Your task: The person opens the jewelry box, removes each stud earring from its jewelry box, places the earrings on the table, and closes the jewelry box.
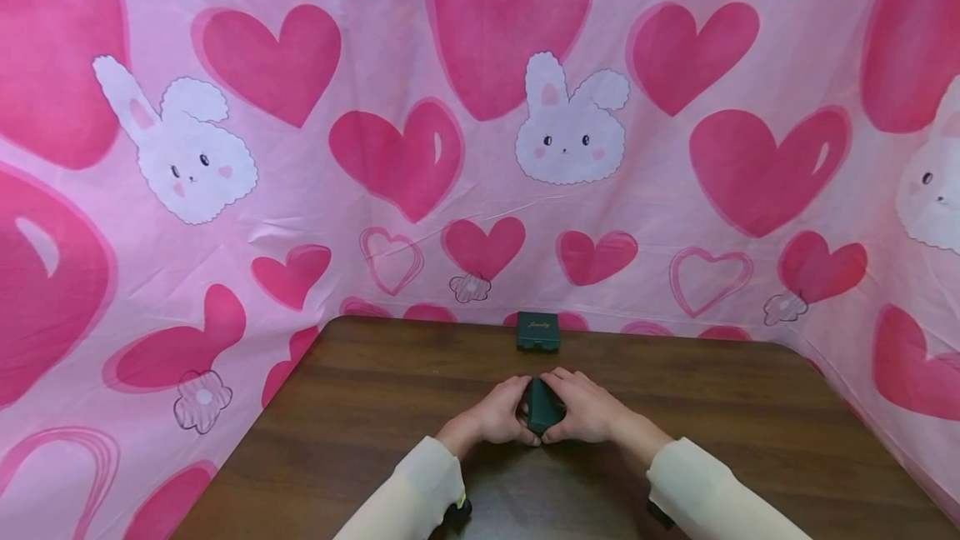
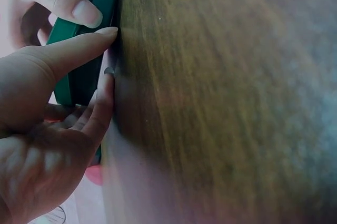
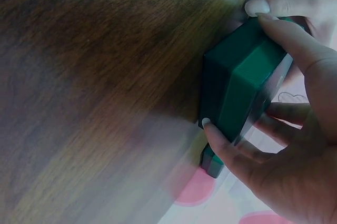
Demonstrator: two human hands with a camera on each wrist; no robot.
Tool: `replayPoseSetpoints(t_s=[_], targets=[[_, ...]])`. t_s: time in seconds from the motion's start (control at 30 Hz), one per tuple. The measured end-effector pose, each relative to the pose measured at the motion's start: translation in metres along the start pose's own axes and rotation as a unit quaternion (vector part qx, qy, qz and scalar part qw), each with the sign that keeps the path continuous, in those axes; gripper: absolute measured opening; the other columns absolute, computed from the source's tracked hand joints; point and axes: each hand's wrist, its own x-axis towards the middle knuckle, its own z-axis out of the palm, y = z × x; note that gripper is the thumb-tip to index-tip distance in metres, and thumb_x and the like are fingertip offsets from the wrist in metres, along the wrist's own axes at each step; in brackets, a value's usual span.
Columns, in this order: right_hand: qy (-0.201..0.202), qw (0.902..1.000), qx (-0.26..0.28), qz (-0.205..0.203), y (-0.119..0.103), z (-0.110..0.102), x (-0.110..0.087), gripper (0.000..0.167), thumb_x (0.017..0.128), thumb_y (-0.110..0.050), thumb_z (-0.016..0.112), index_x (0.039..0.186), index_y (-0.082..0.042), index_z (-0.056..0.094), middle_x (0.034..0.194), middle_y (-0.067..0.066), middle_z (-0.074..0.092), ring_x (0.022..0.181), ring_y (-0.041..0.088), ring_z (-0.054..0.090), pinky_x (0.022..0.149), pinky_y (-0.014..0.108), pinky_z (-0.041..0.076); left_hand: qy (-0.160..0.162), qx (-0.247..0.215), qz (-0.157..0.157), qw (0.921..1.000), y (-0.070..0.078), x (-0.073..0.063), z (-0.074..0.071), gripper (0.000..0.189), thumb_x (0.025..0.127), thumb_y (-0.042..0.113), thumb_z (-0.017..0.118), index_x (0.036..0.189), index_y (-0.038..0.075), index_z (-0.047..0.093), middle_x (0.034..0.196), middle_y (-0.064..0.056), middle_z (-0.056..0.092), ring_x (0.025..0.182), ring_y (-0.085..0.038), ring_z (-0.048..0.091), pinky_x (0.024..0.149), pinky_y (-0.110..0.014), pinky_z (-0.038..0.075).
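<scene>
On the table, a small dark green box (image 1: 544, 408) with a lid seam is held between both hands. My left hand (image 1: 497, 413) grips its left side, with the thumb along the near face in the left wrist view. From the right, my right hand (image 1: 592, 411) holds the box (image 3: 239, 90), its thumb at the near edge and a fingertip at the far lower corner. The two thumbs come together at the near side. Farther back stands a second dark green box (image 1: 538, 333) with gold lettering on its lid.
The brown wood-grain table (image 1: 352, 415) extends around the hands. Pink cloth (image 1: 487, 190) printed with hearts and rabbits hangs behind the table's back edge and along both sides.
</scene>
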Motion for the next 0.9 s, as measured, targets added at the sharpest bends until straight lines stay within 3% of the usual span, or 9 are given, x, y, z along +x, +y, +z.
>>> replayPoseSetpoints(t_s=[0.6, 0.9], targets=[[0.008, 1.0000, 0.003, 0.001, -0.0009, 0.0007, -0.0014, 0.082, 0.072, -0.035, 0.092, 0.138, -0.001, 0.057, 0.126, 0.008, 0.059, 0.108, 0.027, 0.052, 0.090, 0.052, 0.052, -0.002, -0.008, -0.018, 0.9998, 0.0012, -0.0002, 0.0002, 0.076, 0.072, 0.015, 0.094, 0.136, 0.011, 0.053, 0.117, 0.002, 0.056, 0.103, -0.013, 0.052, 0.103, -0.036, 0.048], [0.008, 0.9998, 0.016, -0.006, 0.0004, -0.0020, -0.0027, 0.082, 0.074, -0.037, 0.091, 0.139, 0.000, 0.056, 0.128, 0.010, 0.058, 0.110, 0.029, 0.052, 0.092, 0.053, 0.051, 0.001, -0.001, -0.010, 1.0000, 0.0032, 0.0000, -0.0001, 0.077, 0.071, 0.015, 0.095, 0.135, 0.008, 0.054, 0.115, 0.001, 0.057, 0.101, -0.013, 0.053, 0.099, -0.032, 0.048]])
